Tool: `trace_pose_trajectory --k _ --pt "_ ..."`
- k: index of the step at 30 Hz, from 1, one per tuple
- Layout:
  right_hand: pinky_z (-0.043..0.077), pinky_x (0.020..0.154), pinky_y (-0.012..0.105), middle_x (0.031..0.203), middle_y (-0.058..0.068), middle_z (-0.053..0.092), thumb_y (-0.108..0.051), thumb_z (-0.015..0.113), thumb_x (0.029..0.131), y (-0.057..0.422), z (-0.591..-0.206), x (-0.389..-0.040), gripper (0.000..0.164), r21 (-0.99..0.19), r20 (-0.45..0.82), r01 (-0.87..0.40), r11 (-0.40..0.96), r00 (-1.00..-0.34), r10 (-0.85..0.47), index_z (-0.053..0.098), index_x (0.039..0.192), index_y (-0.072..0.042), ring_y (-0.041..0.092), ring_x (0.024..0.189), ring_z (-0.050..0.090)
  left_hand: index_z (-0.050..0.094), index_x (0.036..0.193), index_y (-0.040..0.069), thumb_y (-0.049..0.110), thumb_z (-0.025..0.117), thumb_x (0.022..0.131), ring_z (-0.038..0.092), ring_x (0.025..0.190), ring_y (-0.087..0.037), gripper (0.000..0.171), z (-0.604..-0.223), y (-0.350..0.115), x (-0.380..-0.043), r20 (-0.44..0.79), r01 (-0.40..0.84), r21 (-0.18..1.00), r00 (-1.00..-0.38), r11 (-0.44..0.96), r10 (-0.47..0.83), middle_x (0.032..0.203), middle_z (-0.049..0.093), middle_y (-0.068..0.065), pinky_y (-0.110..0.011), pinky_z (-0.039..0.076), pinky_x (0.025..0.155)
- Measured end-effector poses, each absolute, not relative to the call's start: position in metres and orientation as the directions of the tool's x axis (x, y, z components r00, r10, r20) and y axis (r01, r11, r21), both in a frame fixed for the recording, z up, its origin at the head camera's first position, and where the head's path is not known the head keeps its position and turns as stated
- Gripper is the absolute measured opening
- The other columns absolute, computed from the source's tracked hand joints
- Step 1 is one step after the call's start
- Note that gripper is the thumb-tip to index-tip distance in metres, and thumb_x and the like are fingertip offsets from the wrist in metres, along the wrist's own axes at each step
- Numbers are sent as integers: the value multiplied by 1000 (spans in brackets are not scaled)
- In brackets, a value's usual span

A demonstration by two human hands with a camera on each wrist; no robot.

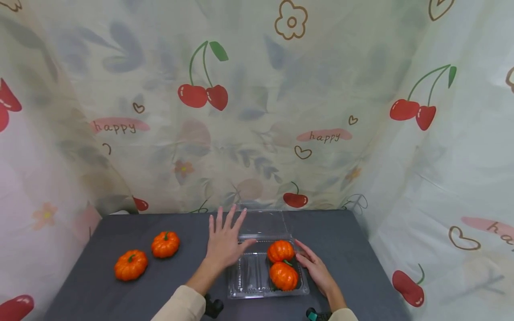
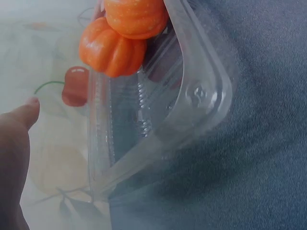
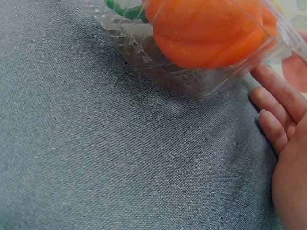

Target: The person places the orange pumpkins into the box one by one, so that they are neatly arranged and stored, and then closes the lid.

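Observation:
A clear plastic clamshell box (image 1: 249, 292) lies on the grey cloth, its lid (image 1: 265, 223) folded open toward the back. Two small orange pumpkins, a rear one (image 1: 280, 251) and a front one (image 1: 283, 275), sit in its right half. My left hand (image 1: 225, 247), fingers spread, is over the box's left side and holds nothing; only part of it shows in the left wrist view. At the box's right wall is my right hand (image 1: 315, 269), its extended fingertips close to the rim. The right wrist view shows those fingers (image 3: 273, 96) beside the plastic, behind a pumpkin (image 3: 206, 33).
Two more pumpkins, one nearer (image 1: 130, 265) and one farther (image 1: 165, 244), stand on the left of the dark table (image 1: 180, 281). A printed curtain (image 1: 249, 147) encloses the back and both sides. Black wrist devices (image 1: 214, 307) show near the sleeves.

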State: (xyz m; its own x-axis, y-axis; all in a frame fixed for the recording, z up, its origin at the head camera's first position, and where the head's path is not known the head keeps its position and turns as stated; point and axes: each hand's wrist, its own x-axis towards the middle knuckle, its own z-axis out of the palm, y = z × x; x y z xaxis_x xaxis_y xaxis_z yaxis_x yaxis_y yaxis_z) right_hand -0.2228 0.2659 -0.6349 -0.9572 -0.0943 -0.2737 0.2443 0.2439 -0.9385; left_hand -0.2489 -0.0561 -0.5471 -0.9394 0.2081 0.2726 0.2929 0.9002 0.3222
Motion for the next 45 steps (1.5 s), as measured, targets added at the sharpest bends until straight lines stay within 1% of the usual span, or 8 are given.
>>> trace_pose_trajectory --k 2,9,19,29,37,40,42,45 --pt "46 111 51 148 11 56 -54 58 99 266 -635 -223 63 -938 -271 242 247 -958 -93 43 155 -32 26 133 57 21 163 37 74 61 87 0 160 -40 93 -549 -60 -251 272 283 318 -942 905 199 174 12 -1 -68 4 125" --pt "45 112 51 149 10 56 -55 60 98 266 -636 -224 62 -935 -286 261 241 -955 -74 44 154 -34 26 134 56 24 162 36 71 61 89 6 159 -43 90 -552 -76 -254 288 253 316 -944 915 161 173 17 -4 -69 5 124" --pt "45 112 51 149 11 56 -54 58 98 265 -637 -224 61 -937 -280 255 239 -957 -74 44 154 -33 26 133 57 23 163 36 70 57 92 2 159 -44 86 -557 -99 -256 285 212 325 -951 922 118 173 16 -6 -69 2 123" --pt "47 109 48 148 11 56 -54 58 99 265 -636 -223 61 -936 -273 245 252 -959 -80 44 155 -32 26 133 56 22 163 33 70 51 95 3 158 -46 83 -561 -129 -252 252 134 286 -966 949 60 172 16 -9 -70 5 123" --pt "48 109 46 149 13 55 -54 57 100 265 -636 -223 62 -934 -272 241 264 -958 -89 42 156 -30 26 131 59 24 163 29 64 53 97 1 157 -47 81 -576 -150 -250 227 105 293 -973 950 37 172 13 -12 -71 0 122" --pt "49 107 44 147 13 57 -53 59 99 264 -637 -223 63 -936 -263 236 263 -962 -75 43 155 -30 26 130 60 26 163 26 61 55 97 2 156 -49 80 -582 -158 -251 237 97 303 -971 948 24 172 14 -14 -73 -1 122" --pt "49 107 44 146 11 58 -53 61 97 263 -637 -224 62 -935 -273 251 250 -960 -59 45 154 -33 25 129 61 27 163 26 61 56 97 4 156 -50 80 -585 -164 -252 246 85 293 -969 952 11 171 16 -15 -73 1 121" --pt "49 107 47 145 11 59 -53 63 96 262 -637 -225 64 -934 -278 259 245 -960 -46 46 153 -33 26 128 62 27 163 27 62 56 97 3 156 -50 80 -587 -174 -253 246 67 290 -969 955 -6 171 16 -15 -73 2 121"
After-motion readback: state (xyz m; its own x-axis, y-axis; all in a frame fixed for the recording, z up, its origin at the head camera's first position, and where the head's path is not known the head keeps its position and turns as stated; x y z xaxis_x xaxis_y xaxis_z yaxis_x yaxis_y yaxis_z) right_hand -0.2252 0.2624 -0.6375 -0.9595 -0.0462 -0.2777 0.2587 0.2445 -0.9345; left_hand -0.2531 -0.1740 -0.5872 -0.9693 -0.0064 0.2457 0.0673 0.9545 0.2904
